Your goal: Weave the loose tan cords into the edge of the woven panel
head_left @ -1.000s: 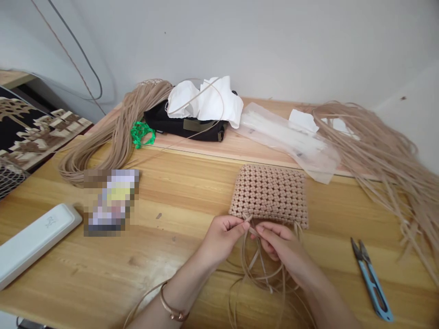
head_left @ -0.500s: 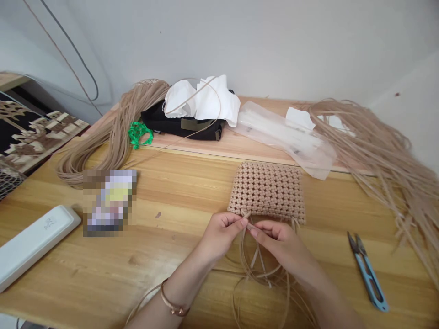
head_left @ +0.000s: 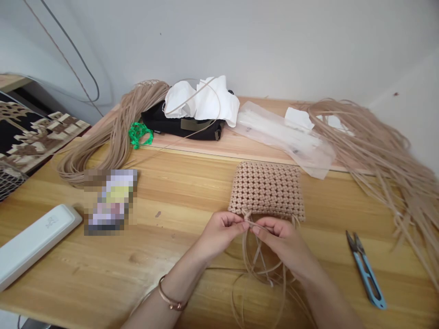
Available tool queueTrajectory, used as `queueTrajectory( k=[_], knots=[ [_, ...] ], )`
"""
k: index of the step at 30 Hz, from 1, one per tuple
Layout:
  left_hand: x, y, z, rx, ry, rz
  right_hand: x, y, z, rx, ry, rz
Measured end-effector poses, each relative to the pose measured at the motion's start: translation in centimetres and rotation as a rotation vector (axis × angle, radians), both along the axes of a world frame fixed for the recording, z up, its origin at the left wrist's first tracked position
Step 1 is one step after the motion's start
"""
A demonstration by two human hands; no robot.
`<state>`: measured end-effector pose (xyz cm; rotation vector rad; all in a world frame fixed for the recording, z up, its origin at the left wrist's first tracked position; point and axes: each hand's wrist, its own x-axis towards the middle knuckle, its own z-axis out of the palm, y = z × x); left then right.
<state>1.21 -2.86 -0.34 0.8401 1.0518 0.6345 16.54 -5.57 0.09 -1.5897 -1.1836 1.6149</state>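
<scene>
A woven beige piece (head_left: 266, 188) with an open knotted pattern lies on the wooden table. At its near left corner my left hand (head_left: 227, 229) pinches beige cords close to where they leave the weave. Just to the right, my right hand (head_left: 278, 234) grips a cord between thumb and fingers, drawn out from the left fingertips. Loose beige cords (head_left: 244, 269) loop down below both hands toward the table's front edge. The far ends of these cords are partly hidden by my right wrist.
Blue-handled thread snips (head_left: 367, 274) lie at the right. Cord bundles are heaped at left (head_left: 109, 137) and right (head_left: 380, 141). A black pouch (head_left: 185, 129) under white paper, a green tangle (head_left: 140, 135) and a plastic bag (head_left: 284, 137) sit behind. A white case (head_left: 41, 244) and a blurred-out object (head_left: 113, 201) are left.
My right hand has shifted slightly up and drawn a cord out to the right of the left fingertips. The left hand keeps its pinch at the corner.
</scene>
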Motion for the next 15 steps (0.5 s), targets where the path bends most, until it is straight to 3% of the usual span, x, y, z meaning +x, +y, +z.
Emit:
queueTrajectory(
  k=[7,15],
  knots=[
    [0.0,-0.1,0.1,-0.05,-0.058,0.044,0.1,-0.3,0.1,0.01,-0.079,0.017],
    [-0.2,0.1,0.2,-0.073,-0.1,0.01,0.7,-0.7,1.7,0.103,-0.246,0.014]
  ],
)
